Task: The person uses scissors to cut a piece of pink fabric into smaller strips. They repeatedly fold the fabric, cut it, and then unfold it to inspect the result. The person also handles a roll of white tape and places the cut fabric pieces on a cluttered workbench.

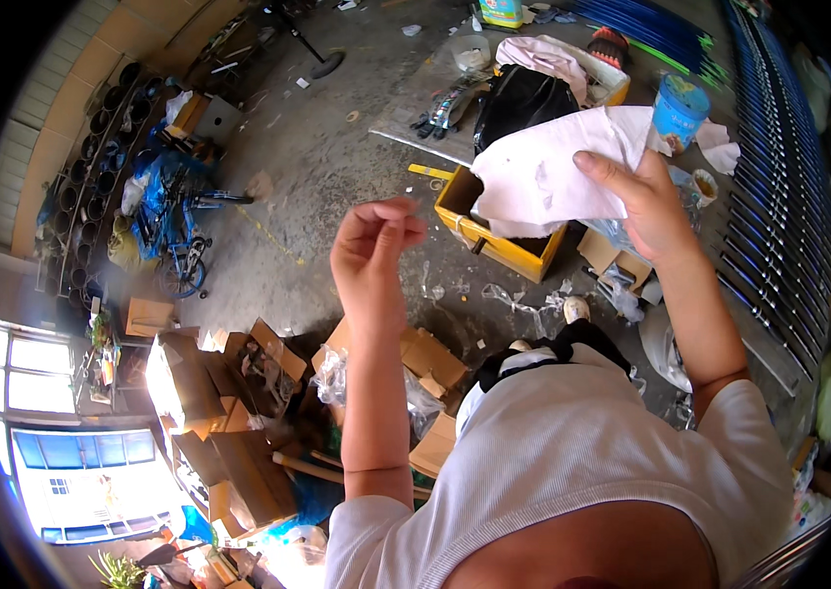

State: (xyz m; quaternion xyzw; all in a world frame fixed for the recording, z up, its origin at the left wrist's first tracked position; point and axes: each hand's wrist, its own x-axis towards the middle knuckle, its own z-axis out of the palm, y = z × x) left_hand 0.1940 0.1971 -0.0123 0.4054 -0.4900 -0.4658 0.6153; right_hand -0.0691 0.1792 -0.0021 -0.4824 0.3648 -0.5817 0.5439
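My right hand (646,201) grips a pale pinkish-white cloth (558,172), thumb on top and fingers hidden beneath. The cloth spreads out to the left with uneven edges, over a yellow box (494,240) with a dark inside. My left hand (376,245) is raised to the left of the cloth, apart from it. Its fingers are curled in against the thumb; whatever may be pinched there is too small to make out. Just beyond the right hand stands a blue tub (680,110). A black bag or cloth (525,103) lies behind the pale cloth.
Long blue and black rods (779,187) line the right side. A pair of gloves (450,110) lies beyond the box. Opened cardboard boxes (244,461) and clear plastic wrap (332,378) crowd the lower left. A blue bicycle (180,231) stands by the left-hand rack.
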